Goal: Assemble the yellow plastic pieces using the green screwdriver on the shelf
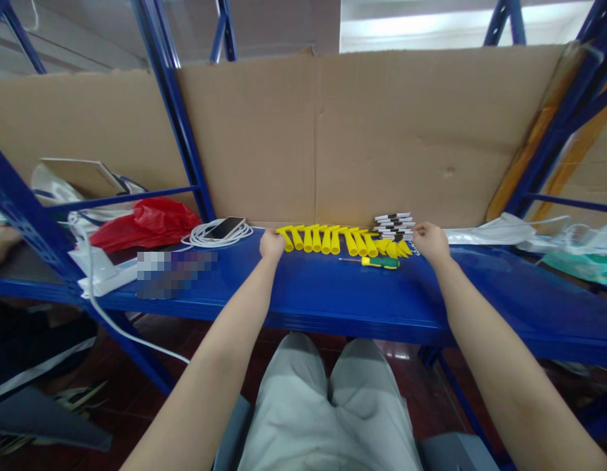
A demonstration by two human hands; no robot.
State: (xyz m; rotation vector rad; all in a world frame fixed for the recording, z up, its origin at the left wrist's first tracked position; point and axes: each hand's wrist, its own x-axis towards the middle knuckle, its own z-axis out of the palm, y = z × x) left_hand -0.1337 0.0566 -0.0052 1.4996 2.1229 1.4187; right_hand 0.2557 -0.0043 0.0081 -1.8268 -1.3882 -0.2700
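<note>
A row of several yellow T-shaped plastic parts [326, 241] with hollow round ends lies on the blue shelf. At its left end my left hand [272, 244] is closed against the outermost part, its fingertips partly hidden. My right hand [432, 242] is pinched at the right end, beside a stack of small white-and-black pieces [394, 226]; what its fingers hold is too small to make out. Small flat yellow pieces [392, 249] lie below the stack, with tiny bits near the right fingers. A green-and-yellow screwdriver [381, 262] lies in front of the row.
Cardboard [372, 131] stands behind the blue shelf [333, 294]. Left are a coiled white cable [200, 234], a phone [227, 228] and a red plastic bag [146, 222]. White plastic packaging [494, 230] lies right. Another person's hand [3, 243] shows far left.
</note>
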